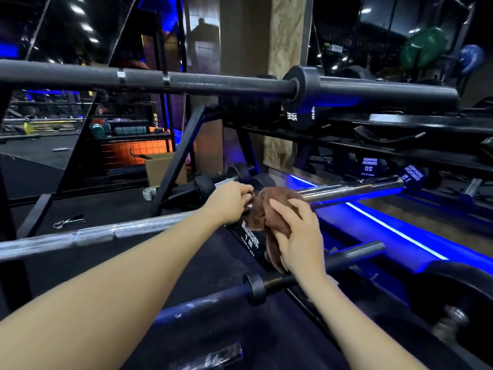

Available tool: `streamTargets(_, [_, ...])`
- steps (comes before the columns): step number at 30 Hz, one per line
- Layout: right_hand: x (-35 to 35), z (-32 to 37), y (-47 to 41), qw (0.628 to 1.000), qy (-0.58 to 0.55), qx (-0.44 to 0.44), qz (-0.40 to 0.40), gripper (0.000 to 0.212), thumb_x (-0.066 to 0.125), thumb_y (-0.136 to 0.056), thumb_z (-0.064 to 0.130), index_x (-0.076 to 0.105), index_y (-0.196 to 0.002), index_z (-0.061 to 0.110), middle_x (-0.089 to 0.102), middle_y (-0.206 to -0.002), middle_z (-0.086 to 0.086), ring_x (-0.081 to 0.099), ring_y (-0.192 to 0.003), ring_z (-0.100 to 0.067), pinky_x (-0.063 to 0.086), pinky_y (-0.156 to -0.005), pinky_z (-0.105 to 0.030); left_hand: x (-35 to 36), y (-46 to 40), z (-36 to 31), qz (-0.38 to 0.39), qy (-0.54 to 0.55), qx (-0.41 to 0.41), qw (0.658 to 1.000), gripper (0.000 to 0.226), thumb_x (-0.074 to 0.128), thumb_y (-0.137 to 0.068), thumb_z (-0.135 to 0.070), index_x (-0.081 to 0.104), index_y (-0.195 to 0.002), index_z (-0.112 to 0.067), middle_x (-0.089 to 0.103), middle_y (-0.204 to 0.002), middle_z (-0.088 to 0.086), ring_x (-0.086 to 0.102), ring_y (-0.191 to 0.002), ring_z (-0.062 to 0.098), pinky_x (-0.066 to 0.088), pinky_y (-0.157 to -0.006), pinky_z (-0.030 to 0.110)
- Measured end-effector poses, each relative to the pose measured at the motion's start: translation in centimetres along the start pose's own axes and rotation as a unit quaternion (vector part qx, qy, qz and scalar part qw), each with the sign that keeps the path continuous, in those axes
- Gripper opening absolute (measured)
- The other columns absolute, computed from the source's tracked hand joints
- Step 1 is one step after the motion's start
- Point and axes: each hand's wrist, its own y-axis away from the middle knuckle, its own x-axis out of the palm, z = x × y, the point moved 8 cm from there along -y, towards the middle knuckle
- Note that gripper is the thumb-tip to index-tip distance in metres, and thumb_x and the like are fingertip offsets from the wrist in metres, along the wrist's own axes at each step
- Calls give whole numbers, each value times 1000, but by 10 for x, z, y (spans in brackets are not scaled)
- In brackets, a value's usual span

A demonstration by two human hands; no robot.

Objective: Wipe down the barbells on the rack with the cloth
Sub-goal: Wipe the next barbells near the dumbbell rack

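While your left hand (231, 201) curls round the silver barbell (106, 232), your right hand (297, 233) grips the brown cloth (274, 209).
You have the cloth bunched over the bar where knurled shaft meets chrome sleeve (357, 189), on the middle tier of the black rack (181, 158), beneath a black barbell (213, 82).
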Motion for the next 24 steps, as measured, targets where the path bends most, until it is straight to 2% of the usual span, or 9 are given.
streamTargets(2, [0,-4,5,1000,-24,19,6,49,71,-78,8,65,-121,31,53,-126,1,53,-110,-26,44,-85,-32,-2,-1,2,2,-18,-20,1000,32,41,-101,-15,61,-125,-11,66,-115,13,60,-106,29,37,-76,24])
streamTargets(6, [-2,-12,10,994,-24,72,76,43,71,-83,16,64,-122,34,52,-122,9,55,-107,-14,35,-79,-16,-7,-2,0,20,-5,-57,998,32,42,-100,-14,61,-125,-10,65,-116,14,59,-110,29,40,-87,25])
streamTargets(9, [-12,-29,19,986,33,112,115,39,70,-83,26,65,-119,39,57,-113,8,58,-107,-16,38,-79,-25,-21,7,-15,-43,-47,-24,998,31,43,-99,-18,63,-121,-8,61,-120,13,55,-113,30,42,-93,33])
streamTargets(11, [-25,-34,19,988,-12,139,66,39,69,-82,25,65,-119,39,60,-109,4,59,-104,-19,42,-81,-29,-21,21,-29,-82,-77,37,993,30,46,-98,-23,61,-120,-9,57,-121,10,54,-112,29,44,-91,38])
streamTargets(13, [-29,-24,11,989,-58,132,28,42,69,-82,24,63,-121,38,58,-107,1,58,-101,-20,43,-81,-31,-9,30,-34,-69,-87,63,992,31,48,-98,-26,59,-121,-9,54,-125,6,52,-113,27,44,-90,38])
streamTargets(17, [-4,-1,3,987,-75,118,76,49,67,-86,23,49,-132,28,43,-115,-2,57,-99,-25,43,-81,-33,-6,23,-33,-72,-112,54,990,33,47,-98,-31,60,-116,-7,53,-125,6,52,-113,26,43,-88,35])
streamTargets(20, [9,-7,13,983,-88,133,95,43,67,-86,19,46,-123,20,38,-112,-2,57,-94,-28,42,-77,-31,-4,18,-34,-63,-124,53,989,31,47,-98,-30,61,-110,-5,55,-118,9,53,-108,28,43,-87,35])
streamTargets(24, [28,-22,24,973,-77,164,144,35,70,-83,17,51,-112,15,42,-105,-2,56,-98,-28,33,-72,-26,-8,8,-31,-54,-123,36,990,29,50,-97,-28,63,-97,-2,59,-101,14,56,-98,35,46,-84,43])
